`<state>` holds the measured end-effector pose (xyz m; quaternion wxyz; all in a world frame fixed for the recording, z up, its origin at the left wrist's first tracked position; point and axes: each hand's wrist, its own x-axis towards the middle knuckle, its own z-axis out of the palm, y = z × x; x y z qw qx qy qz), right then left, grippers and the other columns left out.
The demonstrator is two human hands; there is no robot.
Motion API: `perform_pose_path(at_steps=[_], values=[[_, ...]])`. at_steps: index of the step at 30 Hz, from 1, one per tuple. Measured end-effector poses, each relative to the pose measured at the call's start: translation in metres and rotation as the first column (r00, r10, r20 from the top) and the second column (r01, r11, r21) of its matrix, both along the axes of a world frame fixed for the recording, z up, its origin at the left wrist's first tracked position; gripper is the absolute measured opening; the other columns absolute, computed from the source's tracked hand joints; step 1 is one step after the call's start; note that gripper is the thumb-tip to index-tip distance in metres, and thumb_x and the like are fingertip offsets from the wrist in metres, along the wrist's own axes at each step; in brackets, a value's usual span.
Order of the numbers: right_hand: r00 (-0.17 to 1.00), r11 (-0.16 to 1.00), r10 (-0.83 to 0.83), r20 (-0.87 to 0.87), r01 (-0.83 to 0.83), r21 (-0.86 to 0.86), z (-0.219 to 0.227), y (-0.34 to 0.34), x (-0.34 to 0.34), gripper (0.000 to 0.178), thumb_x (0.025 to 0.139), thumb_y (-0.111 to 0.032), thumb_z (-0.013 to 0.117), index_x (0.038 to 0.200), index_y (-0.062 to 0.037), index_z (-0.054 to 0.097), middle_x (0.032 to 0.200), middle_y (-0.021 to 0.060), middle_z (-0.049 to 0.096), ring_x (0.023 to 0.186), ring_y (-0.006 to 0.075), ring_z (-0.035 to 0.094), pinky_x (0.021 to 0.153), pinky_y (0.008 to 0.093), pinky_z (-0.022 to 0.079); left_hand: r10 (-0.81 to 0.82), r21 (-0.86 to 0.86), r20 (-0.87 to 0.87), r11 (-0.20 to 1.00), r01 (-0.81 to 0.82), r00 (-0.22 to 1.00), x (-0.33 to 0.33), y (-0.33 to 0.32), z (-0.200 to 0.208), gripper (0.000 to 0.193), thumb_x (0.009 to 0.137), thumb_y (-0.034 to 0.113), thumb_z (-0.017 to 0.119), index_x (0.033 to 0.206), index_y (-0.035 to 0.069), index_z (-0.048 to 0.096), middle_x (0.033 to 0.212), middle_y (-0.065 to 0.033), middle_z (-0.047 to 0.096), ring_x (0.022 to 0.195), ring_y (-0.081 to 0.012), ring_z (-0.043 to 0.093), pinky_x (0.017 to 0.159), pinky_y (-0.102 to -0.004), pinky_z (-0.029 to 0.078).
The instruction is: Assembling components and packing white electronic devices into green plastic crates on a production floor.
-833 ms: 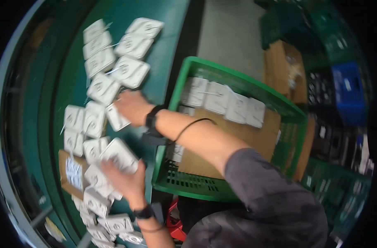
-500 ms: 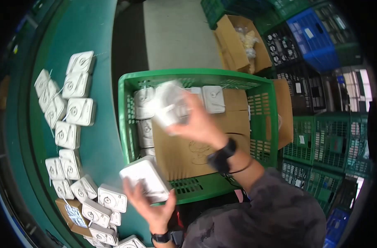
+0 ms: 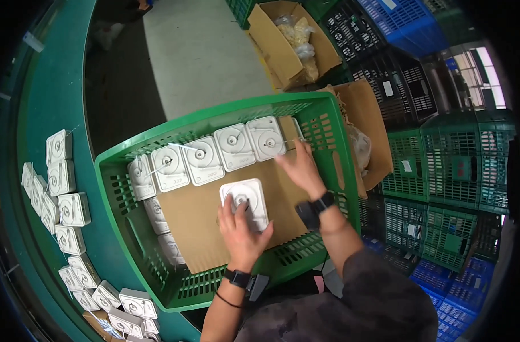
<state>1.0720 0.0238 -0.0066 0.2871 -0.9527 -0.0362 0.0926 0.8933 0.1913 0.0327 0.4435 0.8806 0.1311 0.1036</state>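
A green plastic crate (image 3: 226, 109) stands before me, with a cardboard sheet (image 3: 194, 228) inside it. White, rounded-square devices, each with a round recess and a short cable, line its far side and left side. My left hand (image 3: 241, 242) grips one such white device (image 3: 258, 200) above the cardboard, fingers across its face and thumb along its near right edge. At the right end of the far row, my right hand (image 3: 303, 174) is at another device (image 3: 265, 138). Its fingers are apart, with the thumb by the near corner, and it holds nothing.
More white devices (image 3: 73, 209) lie on the green work surface (image 3: 103, 251) at left, some beside a small cardboard box (image 3: 94, 324). Cardboard boxes (image 3: 277, 51) with bagged parts stand beyond the crate and to its right. Stacked green crates (image 3: 405, 176) and blue crates (image 3: 399, 25) line the right.
My right hand has set its device in the far row and let go. My left hand has carried its device from the crate's near left rim to over the cardboard. The view has shifted.
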Motion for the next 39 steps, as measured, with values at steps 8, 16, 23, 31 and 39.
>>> perform_pose_path(at_steps=[8,16,23,31,39], values=[[0.972,0.939,-0.048,-0.232,0.123,0.321,0.032,-0.054,0.026,0.038,0.093,-0.009,0.065,0.128,0.0013,0.055,0.113,0.0113,0.068,0.102,0.0187,0.064,0.089,0.0357,0.052,-0.246,-0.010,0.033,0.969,0.247,0.969,0.092,-0.047,0.025,0.094,0.067,0.029,0.090,0.141,0.000,0.039,0.149,-0.0287,0.037,0.135,-0.0502,0.039,0.109,-0.0588,0.036],[0.944,0.895,0.234,-0.233,-0.302,-0.327,-0.112,-0.147,0.181,0.045,0.094,-0.028,0.061,0.121,0.0072,0.061,0.116,0.0349,0.064,0.104,0.0443,0.065,0.089,0.0470,0.053,0.094,0.059,0.185,0.993,-0.106,0.978,-0.060,0.062,0.071,0.028,0.079,0.011,0.080,0.102,0.004,0.065,0.104,-0.0116,0.069,0.100,-0.0287,0.067,0.087,-0.0399,0.053],[0.990,0.753,0.123,-0.074,-0.141,-0.643,-0.049,-0.064,0.148,0.053,0.086,-0.028,0.066,0.130,0.0013,0.060,0.131,0.0276,0.060,0.119,0.0437,0.059,0.099,0.0503,0.048,0.828,0.508,-0.006,0.486,-0.711,0.561,-0.233,0.135,0.058,0.057,0.080,0.011,0.077,0.129,-0.006,0.054,0.122,-0.0260,0.060,0.113,-0.0428,0.057,0.100,-0.0472,0.046],[0.506,0.316,0.709,0.490,-0.851,0.420,0.093,0.276,-0.199,0.040,0.071,-0.005,0.074,0.107,0.0023,0.060,0.117,0.0242,0.055,0.109,0.0406,0.054,0.094,0.0507,0.048,0.951,0.769,0.131,0.081,-0.634,0.280,-0.317,0.187,-0.010,0.079,0.085,0.045,0.077,0.131,-0.012,0.049,0.125,-0.0294,0.057,0.114,-0.0452,0.055,0.101,-0.0520,0.044],[0.194,0.194,0.981,0.021,-0.981,0.020,0.022,0.369,-0.398,0.050,0.094,-0.029,0.053,0.140,-0.0088,0.055,0.149,0.0370,0.037,0.137,0.0502,0.039,0.106,0.0623,0.034,0.963,0.881,-0.066,0.180,-0.437,0.263,-0.391,0.260,-0.013,0.092,0.082,0.061,0.072,0.135,-0.010,0.047,0.135,-0.0299,0.049,0.123,-0.0466,0.050,0.101,-0.0510,0.046]])
